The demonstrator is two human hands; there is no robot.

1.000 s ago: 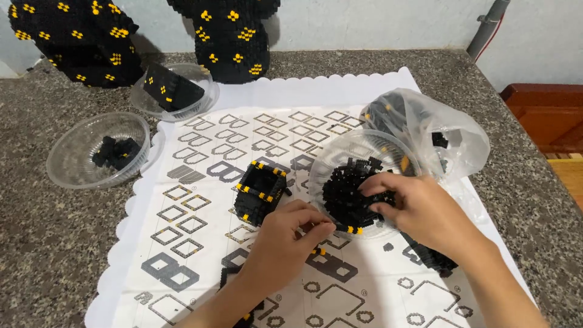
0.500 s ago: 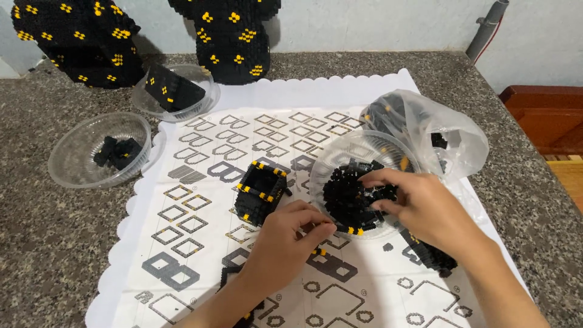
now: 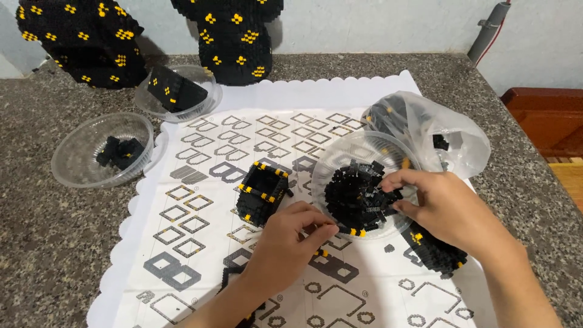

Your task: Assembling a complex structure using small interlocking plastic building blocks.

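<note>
A heap of small black building bricks point(image 3: 358, 197), with a few yellow ones among them, is held in a clear round plastic bowl point(image 3: 331, 159) that rests on the white scallop-edged paper sheet printed with grey brick outlines point(image 3: 200, 243), right of the sheet's middle. The right hand point(image 3: 446, 206) is laid over the bowl's right rim, and its thumb and forefinger are pinched together on bricks at the edge of the heap. The left hand point(image 3: 288, 243) is set on the sheet just in front of the bowl's near rim, its fingertips drawn together; whether a brick is gripped between them cannot be told. Just left of the bowl, near the left hand, a small open-topped black brick box with yellow corner studs point(image 3: 262, 191) is seen standing upright on the sheet. A flat black brick section point(image 3: 437, 255) is partly hidden under the right hand. Behind the bowl and touching it, a crumpled clear plastic bag holding more black bricks point(image 3: 437, 130) is found. Further left, on the speckled grey stone counter point(image 3: 48, 243), two more clear bowls are placed: one with a few black pieces point(image 3: 100, 149), one with a black slab dotted yellow point(image 3: 177, 91). Against the wall, two tall black brick models with yellow studs point(image 3: 234, 36) are set.
</note>
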